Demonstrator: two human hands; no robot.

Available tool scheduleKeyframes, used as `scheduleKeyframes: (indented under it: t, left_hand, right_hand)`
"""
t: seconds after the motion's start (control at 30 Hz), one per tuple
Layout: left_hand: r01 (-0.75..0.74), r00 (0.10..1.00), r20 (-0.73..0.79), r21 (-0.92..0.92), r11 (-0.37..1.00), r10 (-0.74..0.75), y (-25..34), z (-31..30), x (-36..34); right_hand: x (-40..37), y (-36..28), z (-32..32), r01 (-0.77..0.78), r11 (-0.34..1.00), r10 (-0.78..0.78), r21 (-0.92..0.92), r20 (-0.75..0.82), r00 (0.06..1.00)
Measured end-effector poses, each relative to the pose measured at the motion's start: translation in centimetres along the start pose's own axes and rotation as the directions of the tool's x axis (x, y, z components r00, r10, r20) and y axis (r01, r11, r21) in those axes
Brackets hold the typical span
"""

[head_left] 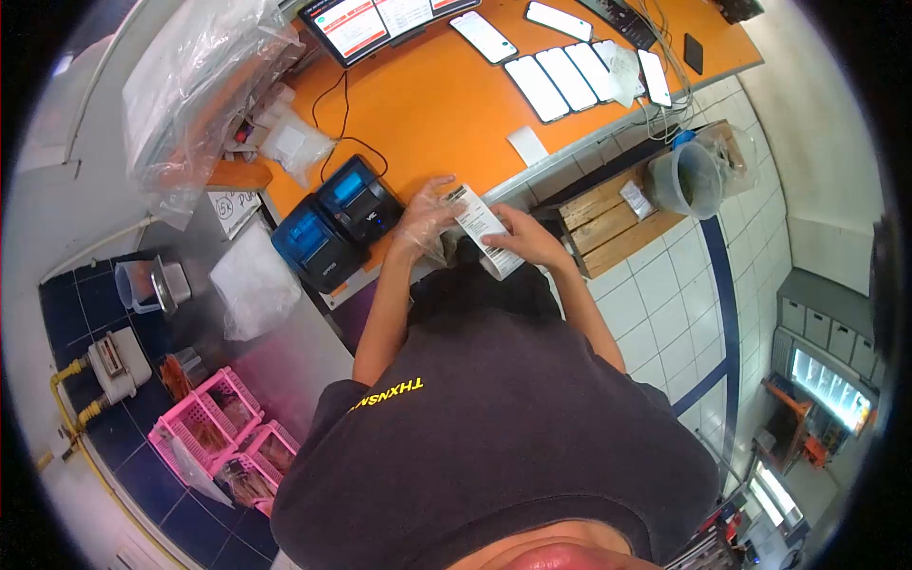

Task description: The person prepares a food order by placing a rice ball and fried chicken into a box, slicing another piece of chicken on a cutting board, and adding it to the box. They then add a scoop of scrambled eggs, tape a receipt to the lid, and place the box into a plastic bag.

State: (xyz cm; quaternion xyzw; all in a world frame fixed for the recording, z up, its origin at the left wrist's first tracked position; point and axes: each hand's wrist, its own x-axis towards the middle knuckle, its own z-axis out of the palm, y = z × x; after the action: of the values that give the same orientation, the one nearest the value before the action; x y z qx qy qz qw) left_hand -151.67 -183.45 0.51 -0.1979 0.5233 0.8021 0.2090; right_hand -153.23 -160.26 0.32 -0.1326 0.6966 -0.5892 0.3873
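A long white printed receipt is held slantwise between my two hands, over the front edge of the orange counter. My left hand, in a thin clear plastic glove, pinches its upper left edge, with the index finger stretched out beyond it. My right hand grips the receipt's lower right edge, thumb on its printed face. The receipt's lower end curls over. Close to my left hand stand two black label printers, one nearer and one farther left, both with blue windows.
Several phones lie across the orange counter, near a monitor and loose cables. A white paper slip rests at its edge. To the right, a clear plastic bucket stands by a wooden crate. Pink baskets sit lower left.
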Motion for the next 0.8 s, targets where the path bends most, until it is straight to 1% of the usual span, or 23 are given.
scheduleKeyframes:
  t: [0.03, 0.07, 0.1, 0.13, 0.17, 0.2, 0.23, 0.27, 0.3, 0.33, 0.37, 0.4, 0.47, 0.5, 0.57, 0.6, 0.63, 0.67, 0.7, 0.77, 0.8]
  left_hand:
    - [-0.058, 0.998, -0.032, 0.046, 0.997, 0.059, -0.6, -0.5, 1.2]
    - [-0.112, 0.991, -0.062, 0.094, 0.989, 0.118, -1.1, -1.0, 2.2]
    - [-0.114, 0.991, -0.053, 0.098, 0.989, 0.120, -1.5, -1.6, 3.4]
    - [-0.222, 0.966, -0.062, 0.306, 0.926, 0.252, -1.5, -2.0, 4.5]
    - [-0.309, 0.924, -0.042, 0.500, 0.809, 0.379, -1.7, -2.3, 5.4]
    - [-0.314, 0.925, -0.030, 0.501, 0.806, 0.379, -0.5, -1.7, 5.1]
    - [-0.206, 0.923, -0.075, 0.734, 0.648, 0.377, 1.4, -0.3, 4.5]
    - [-0.070, 0.913, -0.118, 0.898, 0.435, 0.390, 2.3, 0.7, 4.0]
    - [-0.078, 0.914, -0.108, 0.898, 0.432, 0.390, 1.8, 0.8, 4.3]
    - [-0.116, 0.825, -0.017, 0.973, 0.199, 0.565, 1.2, 1.0, 4.5]
    - [-0.108, 0.708, 0.110, 0.993, -0.048, 0.698, 0.6, 1.0, 4.6]
    - [-0.112, 0.708, 0.116, 0.992, -0.051, 0.697, 0.5, 1.2, 4.1]
    - [-0.205, 0.790, 0.251, 0.968, -0.146, 0.560, 0.3, 1.5, 3.1]
    - [-0.208, 0.792, 0.256, 0.967, -0.149, 0.555, -0.2, 1.3, 3.3]
    - [-0.388, 0.847, 0.361, 0.922, -0.010, 0.389, -1.9, 0.6, 4.0]
    - [-0.390, 0.849, 0.365, 0.921, -0.012, 0.383, -2.3, 0.6, 3.8]
    - [-0.404, 0.811, 0.406, 0.909, -0.098, 0.421, -2.8, 0.5, 3.6]
    - [-0.413, 0.770, 0.449, 0.892, -0.182, 0.453, -3.2, 0.4, 3.4]
    - [-0.417, 0.771, 0.453, 0.890, -0.184, 0.447, -3.1, 0.5, 3.3]
    - [-0.400, 0.807, 0.439, 0.898, -0.182, 0.395, -2.7, 0.6, 2.9]
    - [-0.399, 0.808, 0.440, 0.898, -0.185, 0.392, -3.0, 0.4, 3.0]
  right_hand:
    - [0.0, 0.2, 0.2, -0.027, 1.000, 0.026, -0.013, -0.047, 0.999]
    - [0.1, 0.7, 0.4, -0.026, 1.000, 0.025, -0.012, -0.056, 0.998]
    - [0.4, 1.7, 0.5, -0.026, 0.999, 0.022, -0.031, -0.115, 0.993]
    - [0.9, 3.0, 0.5, -0.026, 0.998, 0.017, -0.051, -0.175, 0.984]
    - [1.4, 4.4, 0.5, -0.022, 0.998, 0.013, -0.050, -0.186, 0.982]
    - [2.0, 6.5, 0.3, -0.059, 0.993, 0.031, -0.102, -0.263, 0.964]
    - [2.3, 7.9, 0.3, -0.102, 0.983, 0.045, -0.151, -0.340, 0.939]
    - [2.3, 8.4, 0.3, -0.102, 0.983, 0.044, -0.149, -0.350, 0.936]
    - [2.3, 8.7, 0.3, -0.105, 0.983, 0.040, -0.148, -0.388, 0.921]
    - [2.3, 9.1, 0.3, -0.107, 0.983, 0.036, -0.146, -0.423, 0.905]
    - [2.3, 9.4, 0.3, -0.107, 0.984, 0.035, -0.144, -0.429, 0.903]
    - [2.4, 10.0, 0.3, -0.121, 0.983, 0.052, -0.140, -0.418, 0.907]
    - [2.4, 11.2, 0.3, -0.133, 0.982, 0.069, -0.131, -0.411, 0.909]
    - [2.4, 11.9, 0.4, -0.129, 0.987, 0.079, -0.090, -0.427, 0.901]
    - [2.4, 13.1, 0.7, -0.125, 0.991, 0.093, -0.043, -0.447, 0.890]
    - [2.3, 13.3, 0.8, -0.098, 0.995, 0.093, 0.011, -0.439, 0.894]
    - [2.4, 13.4, 0.9, -0.068, 0.996, 0.089, 0.065, -0.433, 0.897]
    - [2.3, 13.6, 0.9, -0.068, 0.995, 0.092, 0.071, -0.437, 0.895]
    - [2.1, 13.3, 0.9, -0.092, 0.995, 0.104, 0.049, -0.432, 0.896]
    - [1.9, 12.7, 1.0, -0.116, 0.993, 0.118, 0.031, -0.429, 0.896]
    - [2.2, 13.2, 1.1, -0.085, 0.992, 0.117, 0.093, -0.429, 0.896]
